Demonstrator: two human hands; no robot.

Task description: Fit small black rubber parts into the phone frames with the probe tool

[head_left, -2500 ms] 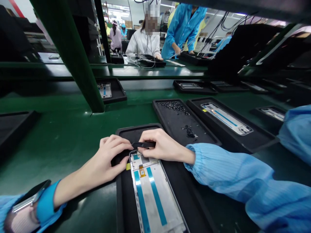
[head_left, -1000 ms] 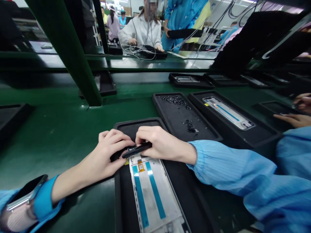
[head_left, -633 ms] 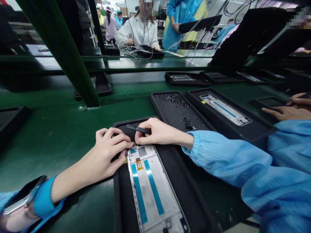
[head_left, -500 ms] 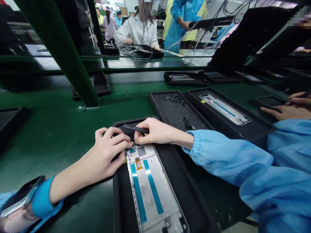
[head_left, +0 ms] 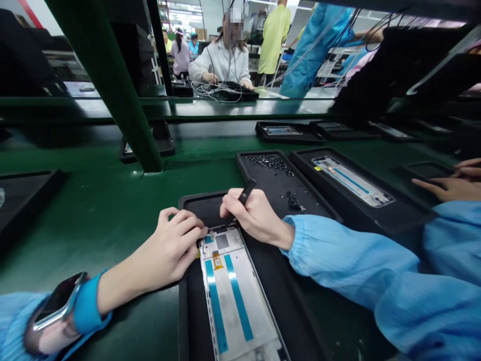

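A silver phone frame [head_left: 248, 301] with two blue strips and a small orange flex cable lies in a black foam tray [head_left: 193, 321] in front of me. My left hand [head_left: 178, 245] grips the frame's upper left corner, thumb at its side edge and bent fingers at the top. In my right hand [head_left: 250, 213] is a pair of black tweezers [head_left: 247, 191], its back end pointing up and away. That hand is over the frame's top right corner, and the tweezers' tips are hidden behind my fingers.
Beyond my right hand lies a black tray of small black parts [head_left: 268, 163]. Right of it, another tray holds a second phone frame [head_left: 353, 180]. A green post [head_left: 112, 95] slants down at the left. A co-worker's hand [head_left: 447, 188] is at the far right.
My right hand has moved slightly right and turned, so the tweezers have swung from lying nearly flat to pointing steeply up. My left hand keeps its hold on the phone frame.
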